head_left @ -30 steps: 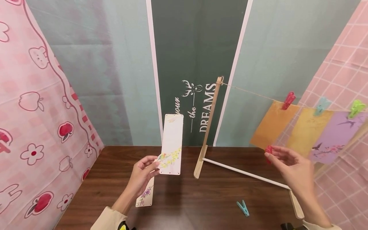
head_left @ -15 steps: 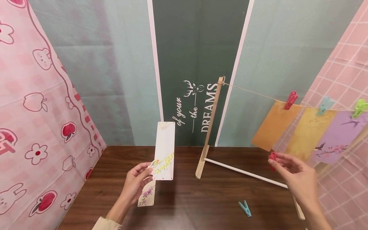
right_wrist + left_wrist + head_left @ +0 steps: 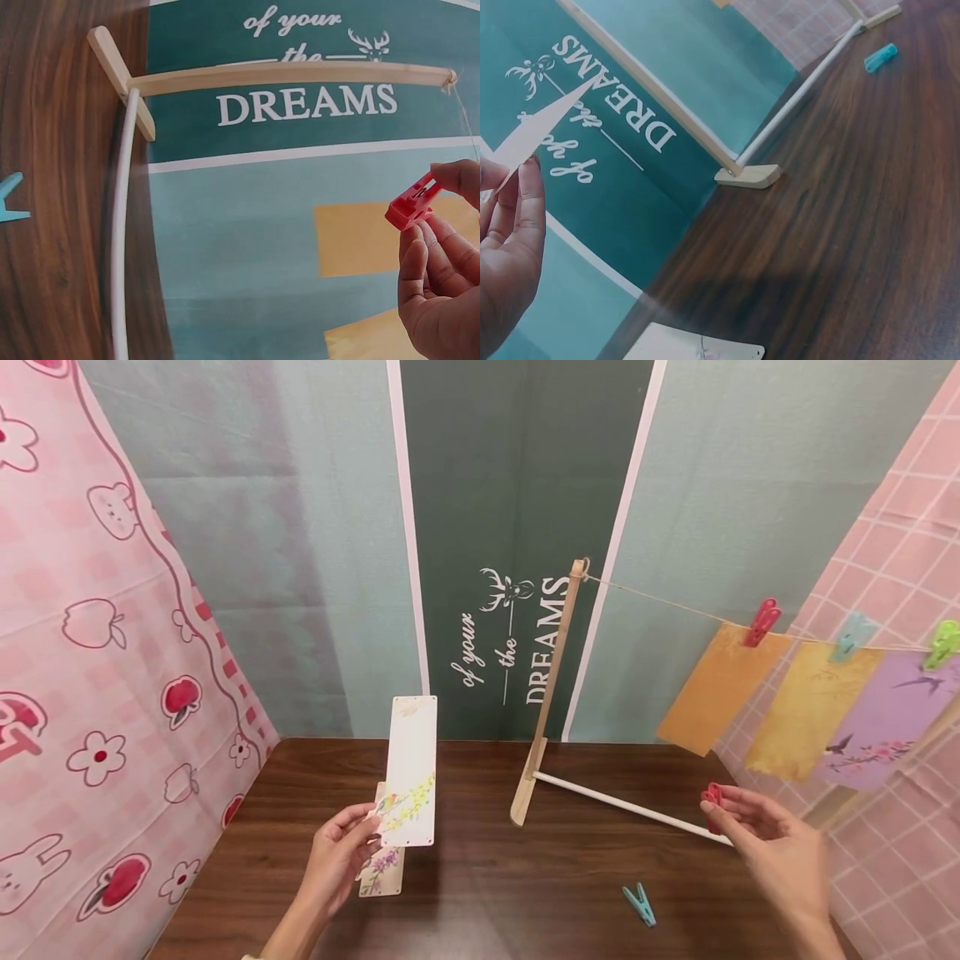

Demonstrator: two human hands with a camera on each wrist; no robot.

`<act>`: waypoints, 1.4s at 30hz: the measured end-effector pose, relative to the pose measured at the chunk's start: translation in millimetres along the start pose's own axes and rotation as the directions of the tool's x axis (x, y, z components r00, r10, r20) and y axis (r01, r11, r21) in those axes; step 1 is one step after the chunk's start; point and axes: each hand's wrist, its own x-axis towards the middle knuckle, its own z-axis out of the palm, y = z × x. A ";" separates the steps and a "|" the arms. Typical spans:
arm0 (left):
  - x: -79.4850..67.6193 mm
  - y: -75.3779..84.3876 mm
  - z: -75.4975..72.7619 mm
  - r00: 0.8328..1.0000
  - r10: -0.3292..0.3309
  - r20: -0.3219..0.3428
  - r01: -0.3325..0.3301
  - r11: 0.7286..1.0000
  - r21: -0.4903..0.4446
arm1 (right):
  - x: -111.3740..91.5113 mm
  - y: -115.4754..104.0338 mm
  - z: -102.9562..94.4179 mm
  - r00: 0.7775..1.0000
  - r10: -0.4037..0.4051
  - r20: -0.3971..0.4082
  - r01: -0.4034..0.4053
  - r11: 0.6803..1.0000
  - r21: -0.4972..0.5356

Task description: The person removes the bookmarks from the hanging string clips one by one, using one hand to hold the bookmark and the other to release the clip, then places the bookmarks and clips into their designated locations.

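My left hand pinches a white card by its lower left edge, between thumb and fingers. Yellow blossoms and a small bird are printed on that card, and it is held upright above the table. Behind and below it, a second card with purple flowers lies on the table, partly covered in the head view. At the right, my right hand pinches a red clothespin between thumb and fingertips, below the hanging cards. A blue clothespin lies on the table between the two hands.
A wooden post on a foot carries a string. Orange, yellow and purple cards hang from it by red, blue and green clothespins. A white rod runs low along the stand. Printed cloths surround the table.
My left hand has moved left and down with the white card, which now overlaps the purple-flowered card more. My right hand has lowered with the red clothespin, away from the orange card.
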 end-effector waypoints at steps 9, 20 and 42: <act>-7.0 -7.9 -11.3 1.000 -0.013 -0.013 0.013 1.000 0.003 | -13.1 18.5 3.7 0.998 -0.047 0.031 0.043 0.992 0.122; -14.2 -16.4 -26.0 0.998 -0.032 -0.051 0.032 0.999 0.017 | -24.4 28.5 3.1 0.991 0.133 -0.004 -0.133 0.991 -0.028; -17.7 -35.6 -52.9 0.986 -0.108 -0.131 0.118 0.990 0.071 | -43.4 68.2 9.7 0.933 0.359 0.011 -0.358 0.928 0.101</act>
